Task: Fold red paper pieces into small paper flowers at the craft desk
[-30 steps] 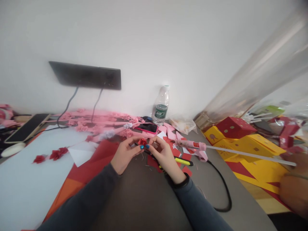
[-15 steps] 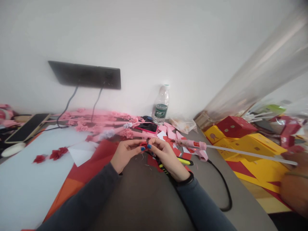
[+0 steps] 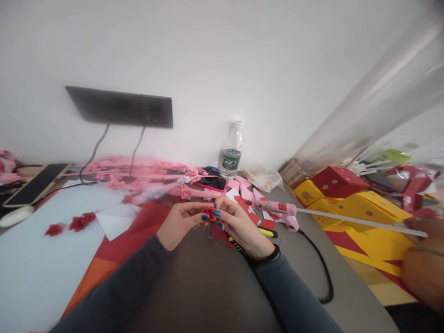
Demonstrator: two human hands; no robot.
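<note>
A small red paper flower (image 3: 208, 213) is pinched between my two hands above the grey table. My left hand (image 3: 178, 223) grips its left side with thumb and forefinger. On its right side, the thumb and fingers of my right hand (image 3: 243, 229) press against the petals. Just right of that hand lies a pink glue gun (image 3: 275, 206) with a long white glue stick (image 3: 360, 222) out of its back. Beneath my right hand are a black-and-yellow cutter knife (image 3: 268, 232) and red paper scraps, partly hidden.
Pink paper flowers on stems (image 3: 145, 175) run along the wall. A water bottle (image 3: 231, 152) stands behind my hands. White sheets (image 3: 31, 263) with red flowers (image 3: 81, 222) lie left; yellow and red paper boxes (image 3: 360, 208) sit right, beside another person's arm (image 3: 425, 263).
More of the red flower shows between my fingers, its petals now facing me. My right-hand fingers have shifted around it. The view has moved slightly.
</note>
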